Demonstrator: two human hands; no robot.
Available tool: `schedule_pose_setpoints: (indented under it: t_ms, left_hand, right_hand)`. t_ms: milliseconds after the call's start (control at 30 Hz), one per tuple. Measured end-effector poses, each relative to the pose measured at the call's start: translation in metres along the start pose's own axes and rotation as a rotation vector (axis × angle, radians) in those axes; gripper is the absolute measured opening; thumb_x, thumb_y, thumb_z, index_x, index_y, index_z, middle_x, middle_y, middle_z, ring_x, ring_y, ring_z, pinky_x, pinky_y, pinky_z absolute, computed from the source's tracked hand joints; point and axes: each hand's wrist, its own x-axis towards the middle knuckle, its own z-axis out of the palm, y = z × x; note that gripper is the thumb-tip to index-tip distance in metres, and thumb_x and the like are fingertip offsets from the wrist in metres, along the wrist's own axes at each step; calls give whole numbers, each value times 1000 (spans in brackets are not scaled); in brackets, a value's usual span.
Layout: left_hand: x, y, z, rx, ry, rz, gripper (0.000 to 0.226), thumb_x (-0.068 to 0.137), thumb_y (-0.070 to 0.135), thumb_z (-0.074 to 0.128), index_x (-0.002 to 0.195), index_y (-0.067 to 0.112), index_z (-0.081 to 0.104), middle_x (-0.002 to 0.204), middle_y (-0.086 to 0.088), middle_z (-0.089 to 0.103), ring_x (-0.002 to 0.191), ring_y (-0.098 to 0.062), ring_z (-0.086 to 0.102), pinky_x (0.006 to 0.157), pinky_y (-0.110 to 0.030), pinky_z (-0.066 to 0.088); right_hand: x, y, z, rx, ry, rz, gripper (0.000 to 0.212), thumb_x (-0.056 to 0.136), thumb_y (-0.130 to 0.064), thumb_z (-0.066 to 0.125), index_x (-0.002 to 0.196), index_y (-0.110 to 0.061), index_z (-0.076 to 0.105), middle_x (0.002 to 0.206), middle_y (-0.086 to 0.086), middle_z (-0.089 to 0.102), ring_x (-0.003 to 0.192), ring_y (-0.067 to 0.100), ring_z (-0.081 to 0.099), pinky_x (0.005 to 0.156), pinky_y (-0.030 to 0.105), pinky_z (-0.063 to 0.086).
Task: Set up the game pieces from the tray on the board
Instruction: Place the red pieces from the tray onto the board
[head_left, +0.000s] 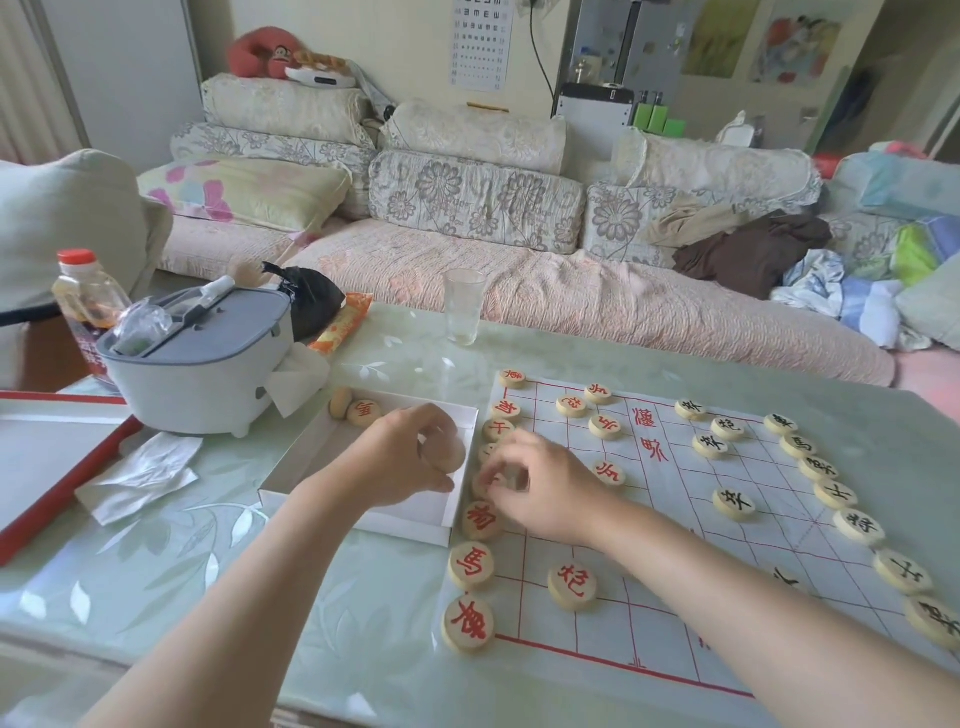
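We see round wooden pieces lining the board (727, 545): red-lettered ones down its 9 o'clock edge, black-lettered ones along the 3 o'clock edge. The white tray (358, 512) touches the board at 9 o'clock, with two pieces (356, 410) left in its 11 o'clock corner. Our left hand (410, 457) is inside the tray, its grip curled on a piece (451, 453). Our right hand (540, 493) bends over the red row, fingers pinched on a piece (485, 486) there. At 12 o'clock a glass (464, 307) stands on the surface (171, 566).
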Motion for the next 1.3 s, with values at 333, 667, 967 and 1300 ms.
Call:
schedule_pose_setpoints:
  t_ms: [333,667,967,1300]
  left_hand:
    - [2,8,0,-245,-13,-20,47,68,20,85,110,29,64,99,12,64,71,-6,60,61,-15,48]
    - [9,2,2,-509,3,-222,43,80,21,77,119,13,63,96,-4,71,80,-12,67,69,-20,56]
    - [27,-26,2,154,205,-105,29,96,26,49,119,16,63,118,-3,63,110,-22,55,94,-33,45]
    - [44,-65,12,508,-26,-276,62,93,18,43,149,14,18,156,-4,19,141,-29,16,108,-45,29]
  right_hand:
    - [35,-17,10,573,77,299,21,91,-31,71,106,-20,60,103,18,71,66,14,60,58,24,46]
    - [32,-22,8,452,68,188,27,77,-21,81,99,-31,66,75,-13,66,67,2,61,64,19,48]
    - [36,-16,11,219,164,172,26,78,-38,80,98,-32,64,98,-13,66,87,7,61,74,21,49]
    - [38,6,5,144,143,147,23,81,-37,77,98,-30,63,105,-12,66,88,1,57,72,15,39]
